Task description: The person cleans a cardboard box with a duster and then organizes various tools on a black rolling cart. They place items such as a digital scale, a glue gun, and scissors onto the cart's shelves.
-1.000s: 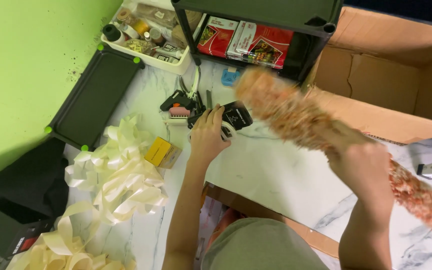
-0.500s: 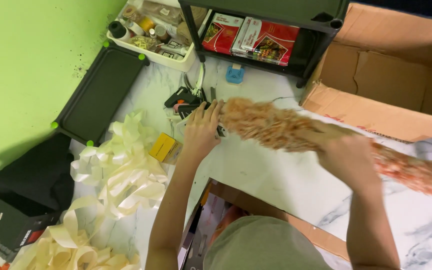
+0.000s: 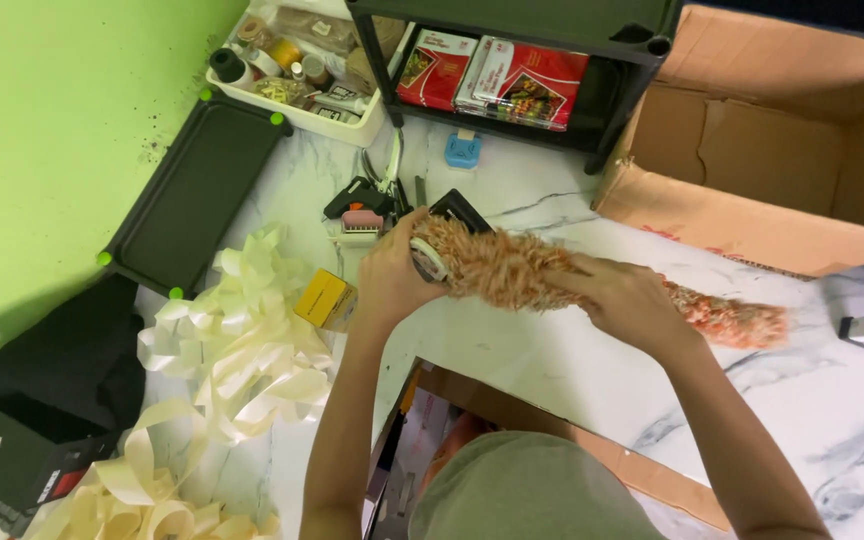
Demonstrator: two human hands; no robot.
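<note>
A long, fluffy orange-and-cream tinsel garland [image 3: 512,268] lies almost level above the white marble floor [image 3: 572,350]. My left hand [image 3: 392,268] grips its left end, where a pale round piece shows. My right hand [image 3: 627,300] is closed around its middle, and the orange tail [image 3: 742,322] sticks out past it to the right. Just behind my left hand lie a black glue gun [image 3: 357,195], a small pink-topped tool [image 3: 360,222] and a black box [image 3: 457,212].
A yellow box [image 3: 324,298] sits beside a heap of cream ribbon [image 3: 222,370]. A black tray [image 3: 192,190] lies left, a white bin of small items [image 3: 297,60] behind it. A black shelf [image 3: 512,70] holds red packets. An open cardboard box [image 3: 782,160] stands right.
The garland has swung down from a raised slant to nearly level. My left hand has come off the floor tools and taken its left end; my right hand has slid along it.
</note>
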